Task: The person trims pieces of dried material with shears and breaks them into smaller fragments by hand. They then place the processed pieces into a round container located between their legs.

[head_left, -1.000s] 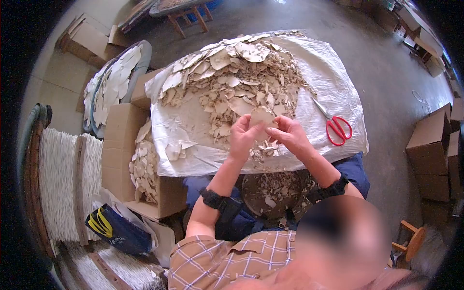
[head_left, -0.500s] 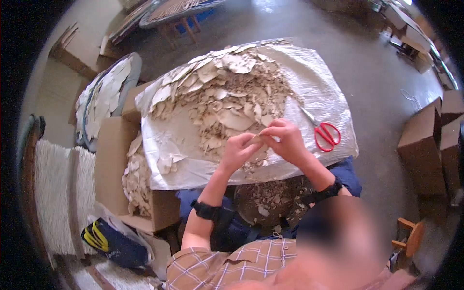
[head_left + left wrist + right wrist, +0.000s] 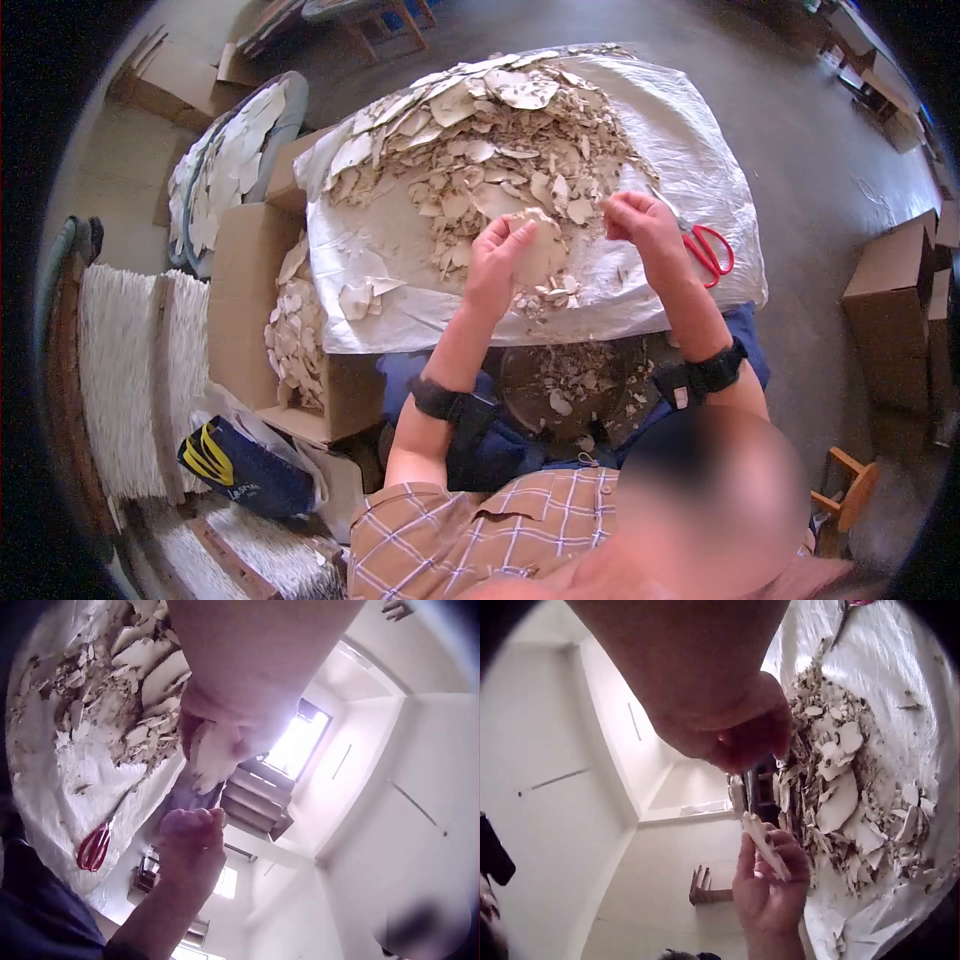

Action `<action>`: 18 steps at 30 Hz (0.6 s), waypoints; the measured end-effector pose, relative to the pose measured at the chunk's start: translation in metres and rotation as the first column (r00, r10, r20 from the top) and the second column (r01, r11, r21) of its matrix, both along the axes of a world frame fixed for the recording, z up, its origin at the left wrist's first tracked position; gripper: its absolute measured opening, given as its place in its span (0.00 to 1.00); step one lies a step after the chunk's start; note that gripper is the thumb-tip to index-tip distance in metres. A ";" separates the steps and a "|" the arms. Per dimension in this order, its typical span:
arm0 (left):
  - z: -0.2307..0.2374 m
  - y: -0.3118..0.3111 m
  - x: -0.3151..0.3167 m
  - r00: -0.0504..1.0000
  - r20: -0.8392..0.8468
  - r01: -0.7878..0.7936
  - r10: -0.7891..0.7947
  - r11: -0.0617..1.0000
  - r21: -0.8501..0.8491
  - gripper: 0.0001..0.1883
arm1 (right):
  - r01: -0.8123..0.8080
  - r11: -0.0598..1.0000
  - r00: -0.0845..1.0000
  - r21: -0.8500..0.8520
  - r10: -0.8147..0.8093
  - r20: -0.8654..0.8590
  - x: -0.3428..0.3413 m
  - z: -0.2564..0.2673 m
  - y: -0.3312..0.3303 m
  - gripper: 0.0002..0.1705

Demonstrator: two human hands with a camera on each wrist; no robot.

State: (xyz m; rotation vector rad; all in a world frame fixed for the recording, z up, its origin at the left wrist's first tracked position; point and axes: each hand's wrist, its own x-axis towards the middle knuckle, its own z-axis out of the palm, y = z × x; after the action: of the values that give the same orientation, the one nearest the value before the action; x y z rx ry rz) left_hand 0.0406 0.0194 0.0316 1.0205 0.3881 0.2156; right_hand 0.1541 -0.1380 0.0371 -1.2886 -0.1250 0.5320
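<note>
In the head view my left hand [image 3: 492, 262] pinches a thin, pale, flat piece [image 3: 540, 250] with a ragged brownish upper edge. The piece shows nearly edge-on in the right wrist view [image 3: 766, 846], between thumb and fingers. My right hand [image 3: 645, 228] is raised to the right of it, apart from the piece, its fingers curled together. A small brownish flake [image 3: 608, 222] shows at those fingertips. Beyond both hands lies a heap of similar pale pieces and crumbs [image 3: 500, 150] on a white woven sheet [image 3: 690, 130]. Red-handled scissors [image 3: 708, 256] lie behind the right wrist, blades partly hidden.
A cardboard box [image 3: 240, 300] of pale pieces [image 3: 295, 350] stands at the left, by a blue bag [image 3: 245, 470]. A round container with scraps [image 3: 560, 385] sits below the sheet's near edge. More boxes [image 3: 890, 290] and a wooden stool [image 3: 850, 490] are at the right.
Both hands were together on the pale piece. My right hand has since moved away, up and to the right, while the left keeps the piece and shows its flat face again.
</note>
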 end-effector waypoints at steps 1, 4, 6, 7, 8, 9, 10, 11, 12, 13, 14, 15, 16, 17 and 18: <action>0.000 0.004 0.000 1.000 -0.005 -0.010 0.010 1.000 0.005 0.10 | -0.192 0.971 0.973 -0.144 0.208 0.105 -0.003 -0.003 0.000 0.10; -0.007 0.018 0.000 0.994 0.058 -0.087 0.095 0.987 -0.134 0.10 | -0.466 0.674 0.756 -0.573 0.640 0.138 -0.023 0.005 0.004 0.13; -0.013 0.021 0.001 0.985 0.048 -0.150 0.164 0.964 -0.222 0.10 | -0.469 0.493 0.635 -0.733 0.765 0.108 -0.032 0.001 0.007 0.11; -0.015 0.021 0.001 0.974 0.034 -0.202 0.223 0.930 -0.305 0.10 | -0.475 0.488 0.631 -0.732 0.769 0.104 -0.037 -0.009 0.009 0.11; -0.017 0.020 0.001 0.974 0.027 -0.207 0.226 0.929 -0.307 0.10 | -0.437 0.656 0.684 -0.615 0.686 0.246 -0.043 -0.018 0.012 0.11; -0.018 0.018 0.002 0.972 0.053 -0.193 0.230 0.903 -0.383 0.09 | -0.384 0.797 0.733 -0.467 0.570 0.371 -0.048 -0.019 0.015 0.11; -0.018 0.016 0.004 0.969 0.080 -0.174 0.235 0.872 -0.457 0.09 | -0.404 0.857 0.832 -0.318 0.489 0.260 -0.052 -0.019 0.020 0.13; -0.019 0.012 0.004 0.969 0.079 -0.172 0.233 0.871 -0.460 0.09 | -0.402 0.858 0.834 -0.320 0.488 0.258 -0.054 -0.019 0.023 0.13; -0.016 0.006 0.003 0.973 0.096 -0.144 0.210 0.878 -0.457 0.09 | -0.414 0.877 0.855 -0.245 0.467 0.225 -0.055 -0.019 0.025 0.13; -0.014 0.004 0.004 0.976 0.116 -0.114 0.186 0.884 -0.452 0.09 | -0.420 0.892 0.874 -0.167 0.447 0.192 -0.055 -0.019 0.028 0.13; -0.017 0.005 0.005 0.976 0.118 -0.113 0.184 0.885 -0.452 0.09 | -0.419 0.893 0.874 -0.166 0.446 0.194 -0.055 -0.020 0.029 0.13; -0.020 0.005 0.004 0.979 0.145 -0.062 0.143 0.888 -0.455 0.10 | -0.410 0.898 0.875 -0.163 0.437 0.209 -0.055 -0.021 0.030 0.12; -0.023 0.006 0.004 0.980 0.172 -0.011 0.101 0.889 -0.457 0.10 | -0.400 0.902 0.876 -0.161 0.428 0.224 -0.054 -0.021 0.031 0.12; -0.026 0.006 0.005 0.980 0.174 -0.011 0.101 0.889 -0.457 0.10 | -0.400 0.902 0.875 -0.161 0.428 0.225 -0.054 -0.021 0.030 0.12; -0.022 0.005 0.005 0.978 0.188 -0.007 0.096 0.906 -0.423 0.11 | -0.382 0.916 0.903 -0.118 0.398 0.161 -0.053 -0.019 0.029 0.11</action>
State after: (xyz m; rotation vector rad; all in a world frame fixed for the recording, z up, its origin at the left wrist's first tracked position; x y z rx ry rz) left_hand 0.0458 0.0246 0.0091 0.5550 0.2581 0.2688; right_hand 0.1016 -0.1087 0.0180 -1.4009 -0.5290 0.7671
